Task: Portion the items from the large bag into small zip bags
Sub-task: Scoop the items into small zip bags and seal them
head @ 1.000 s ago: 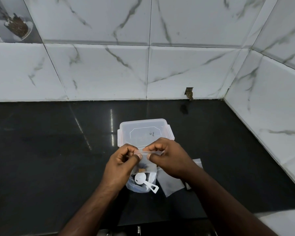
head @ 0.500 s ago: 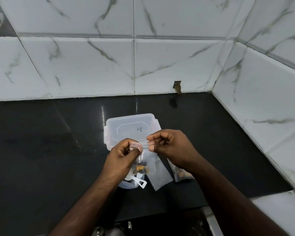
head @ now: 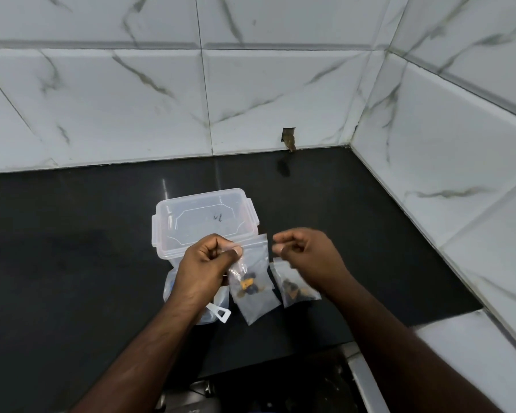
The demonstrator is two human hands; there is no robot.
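1. Head view: the left hand (head: 207, 263) sits just below frame centre, its thumb and forefinger pinching the top left corner of a small zip bag (head: 252, 281). The bag hangs from that pinch at the hand's 3 o'clock, tilted, its lower end toward 5 o'clock.
2. Dark and orange pieces (head: 248, 284) sit in the middle of the held bag.
3. At 3 o'clock from the held bag, the right hand (head: 307, 253) is apart from it, fingers curled with thumb and forefinger tips close together; it grasps nothing that shows.
4. At 6 o'clock from the right hand, partly under its wrist, a second small zip bag (head: 295, 286) lies on the black countertop (head: 72, 248) with dark pieces inside.
5. At 7 o'clock from the left hand, mostly hidden by the forearm, is the large bag (head: 173, 289), clear plastic; a white scoop handle (head: 219, 312) pokes out at its lower right edge.
6. At 12 o'clock from the left hand stands a clear plastic container (head: 203, 219) with its lid clipped on and a faint mark on the lid.
7. White marble-patterned tile walls (head: 131, 99) close the counter at 12 o'clock and 3 o'clock; a small hole (head: 288, 138) shows at the base of the back wall, at 1 o'clock.
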